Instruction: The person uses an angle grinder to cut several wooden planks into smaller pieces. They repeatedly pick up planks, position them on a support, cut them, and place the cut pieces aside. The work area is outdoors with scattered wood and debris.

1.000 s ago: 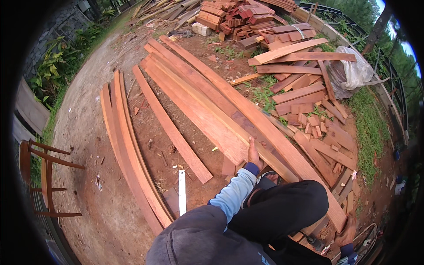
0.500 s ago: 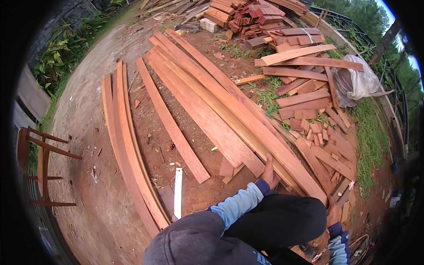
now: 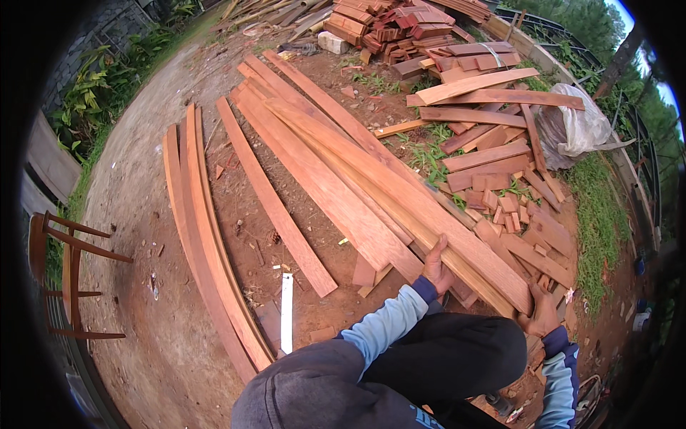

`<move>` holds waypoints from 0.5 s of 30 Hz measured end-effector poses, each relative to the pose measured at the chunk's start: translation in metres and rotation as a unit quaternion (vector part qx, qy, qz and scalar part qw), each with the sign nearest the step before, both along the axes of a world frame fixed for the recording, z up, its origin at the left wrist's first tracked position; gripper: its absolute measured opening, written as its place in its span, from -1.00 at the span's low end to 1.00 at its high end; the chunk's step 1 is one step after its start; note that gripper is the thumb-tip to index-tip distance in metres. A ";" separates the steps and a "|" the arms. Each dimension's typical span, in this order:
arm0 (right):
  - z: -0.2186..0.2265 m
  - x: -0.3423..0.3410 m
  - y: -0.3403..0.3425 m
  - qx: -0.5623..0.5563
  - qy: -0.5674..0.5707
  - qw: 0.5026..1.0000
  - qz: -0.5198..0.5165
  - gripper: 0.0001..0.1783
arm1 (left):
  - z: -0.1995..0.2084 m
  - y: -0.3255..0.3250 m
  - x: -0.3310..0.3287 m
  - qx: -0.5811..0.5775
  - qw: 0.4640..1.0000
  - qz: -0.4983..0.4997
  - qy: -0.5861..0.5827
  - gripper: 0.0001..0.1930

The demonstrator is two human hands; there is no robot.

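A long reddish-brown wooden plank (image 3: 475,261) slants from the far middle down to my knees. At its near left edge, my left hand (image 3: 437,273) is closed around it with the thumb on top. My right hand (image 3: 539,314) grips the plank's near right corner; some of its fingers are hidden. Beneath and to the left, a broad plank (image 3: 336,193) lies among other long boards. One narrower plank (image 3: 275,196) rests apart on the soil, farther left.
Several long boards (image 3: 207,236) lie together at left, beside a white strip (image 3: 286,314). Short offcuts (image 3: 500,207) and stacked boards (image 3: 407,28) cover the right and far side. A white plastic sack (image 3: 572,125) stands at right; a wooden chair (image 3: 68,275) is at far left.
The held plank's far end has swung right over the boards beneath, and its light edge shows more. My right hand has moved up and farther onto the plank's near end.
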State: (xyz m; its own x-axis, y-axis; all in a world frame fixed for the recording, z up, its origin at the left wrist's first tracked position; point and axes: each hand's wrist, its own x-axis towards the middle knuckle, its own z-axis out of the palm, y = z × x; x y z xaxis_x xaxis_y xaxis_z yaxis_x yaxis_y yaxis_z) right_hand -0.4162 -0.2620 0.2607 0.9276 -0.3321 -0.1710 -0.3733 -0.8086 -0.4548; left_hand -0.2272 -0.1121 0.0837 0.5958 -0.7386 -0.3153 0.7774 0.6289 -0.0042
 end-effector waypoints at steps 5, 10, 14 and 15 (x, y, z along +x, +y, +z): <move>-0.003 0.026 0.004 0.062 0.010 0.998 0.005 -0.34 | 0.002 -0.003 0.007 -0.065 0.997 -0.012 -0.042 -0.39; -0.025 0.036 -0.001 0.022 0.030 0.999 0.025 -0.27 | 0.008 -0.007 0.007 -0.063 0.995 -0.015 -0.073 -0.45; -0.038 0.034 0.001 0.007 -0.017 0.999 0.048 -0.24 | 0.008 -0.009 0.008 -0.069 0.994 -0.023 -0.082 -0.51; -0.038 0.035 0.001 0.028 -0.007 0.998 0.047 -0.24 | 0.007 -0.009 0.008 -0.070 0.993 -0.028 -0.086 -0.52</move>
